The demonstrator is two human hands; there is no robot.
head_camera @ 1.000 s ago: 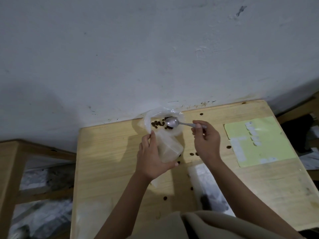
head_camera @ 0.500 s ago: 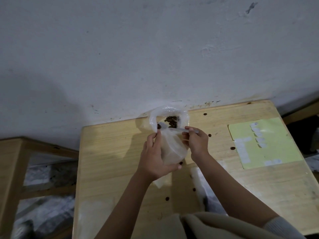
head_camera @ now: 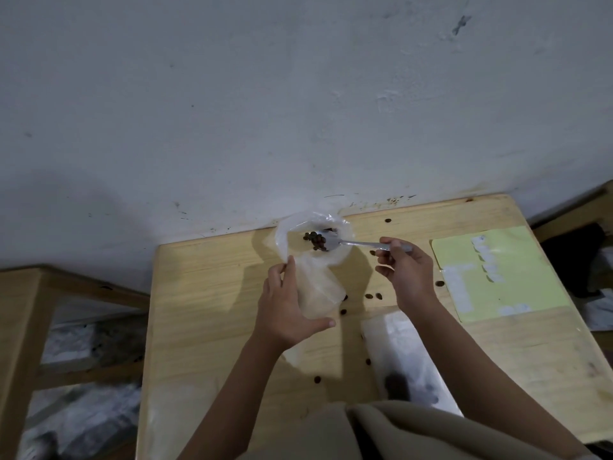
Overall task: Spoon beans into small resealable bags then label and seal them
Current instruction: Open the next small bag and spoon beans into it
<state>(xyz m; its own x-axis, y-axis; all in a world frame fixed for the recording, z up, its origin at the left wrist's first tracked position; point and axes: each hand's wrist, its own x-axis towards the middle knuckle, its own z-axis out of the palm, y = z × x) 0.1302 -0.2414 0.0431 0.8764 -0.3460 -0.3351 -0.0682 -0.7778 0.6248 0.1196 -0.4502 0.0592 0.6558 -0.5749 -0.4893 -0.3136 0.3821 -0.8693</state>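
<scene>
while the left hand (head_camera: 288, 312) curled its fingers round a small bag (head_camera: 316, 293) on the worktop (head_camera: 212, 293), the right hand (head_camera: 406, 275) pinched a spoon (head_camera: 351, 243) over beans (head_camera: 315, 240) in a big bag (head_camera: 313, 239).

Spooning beans, head view, two bare hands over a wooden surface (head_camera: 205, 313) against a white wall (head_camera: 298, 111).

Left hand (head_camera: 285, 310) grips a clear small bag (head_camera: 318, 290), thumb on the near side. Right hand (head_camera: 406, 277) pinches a metal spoon (head_camera: 358, 243) by the handle, bowl at the dark beans (head_camera: 316, 241) inside a larger clear plastic bag (head_camera: 288, 234) at the far edge by the wall. Loose beans (head_camera: 373, 296) scattered on the surface between and near the hands. Yellow sheet (head_camera: 517, 283) with white labels (head_camera: 459, 290) on the right. Another clear bag (head_camera: 398, 346) lies near, under the right forearm, dark contents blurred. Wooden frame (head_camera: 30, 313) on the left, beige cloth (head_camera: 381, 433) at the near edge.
</scene>
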